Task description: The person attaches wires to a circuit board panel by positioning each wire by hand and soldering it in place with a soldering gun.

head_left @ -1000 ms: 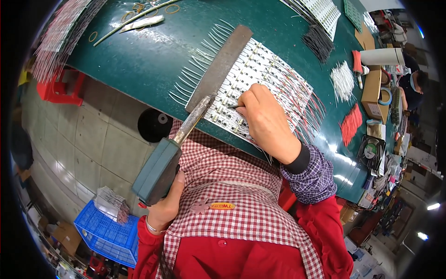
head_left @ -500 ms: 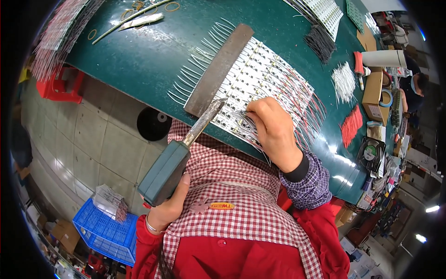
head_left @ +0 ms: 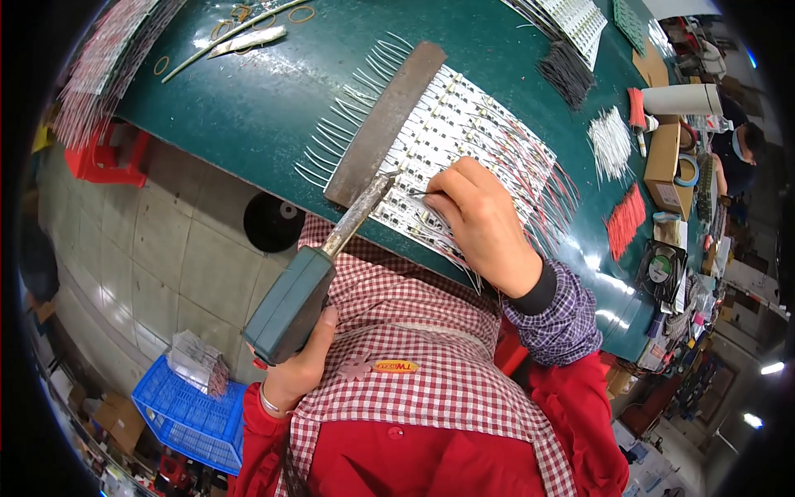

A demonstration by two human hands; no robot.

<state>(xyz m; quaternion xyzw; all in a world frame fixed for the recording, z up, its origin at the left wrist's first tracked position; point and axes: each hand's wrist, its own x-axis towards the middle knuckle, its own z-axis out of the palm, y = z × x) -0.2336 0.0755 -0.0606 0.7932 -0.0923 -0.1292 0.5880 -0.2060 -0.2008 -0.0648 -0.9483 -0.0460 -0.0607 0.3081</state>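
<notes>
My left hand point(head_left: 296, 369) grips a teal soldering gun point(head_left: 291, 302) by its body; its metal barrel point(head_left: 358, 214) points up at the near edge of a row of white light strips point(head_left: 464, 137) on the green table point(head_left: 248, 108). My right hand point(head_left: 480, 219) rests on those strips and pinches a thin wire point(head_left: 418, 194) close to the gun's tip. A flat grey metal bar point(head_left: 387, 120) lies across the strips' left ends, where bare white leads point(head_left: 331, 141) stick out.
Bundles of black point(head_left: 567, 73), white point(head_left: 611, 141) and red point(head_left: 627, 219) wires lie to the right, with a cardboard box point(head_left: 662, 157) and a white roll point(head_left: 683, 99). More strips point(head_left: 571, 16) lie at the far edge. A blue crate point(head_left: 195, 414) stands on the floor.
My right hand slid down and left along the strips toward the gun's tip. The soldering gun shifted slightly, its tip now at the strips beside the bar's near end.
</notes>
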